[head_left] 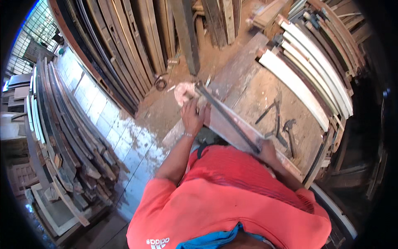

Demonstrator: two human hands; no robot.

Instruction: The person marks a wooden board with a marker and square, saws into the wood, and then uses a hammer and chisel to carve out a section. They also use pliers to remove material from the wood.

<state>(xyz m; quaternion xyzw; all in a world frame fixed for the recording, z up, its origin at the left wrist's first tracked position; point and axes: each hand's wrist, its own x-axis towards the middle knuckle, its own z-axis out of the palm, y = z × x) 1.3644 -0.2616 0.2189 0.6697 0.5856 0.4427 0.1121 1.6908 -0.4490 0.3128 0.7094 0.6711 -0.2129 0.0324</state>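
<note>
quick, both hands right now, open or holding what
Left hand: at the pale piece, grip can't be told.
Right hand: closed on the dark bar's near end.

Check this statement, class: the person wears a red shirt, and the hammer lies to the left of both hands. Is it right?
Not quite: the side is wrong. The head view shows the hammer lying to the right of both the left hand and the right hand. The person does wear a red shirt.
</note>
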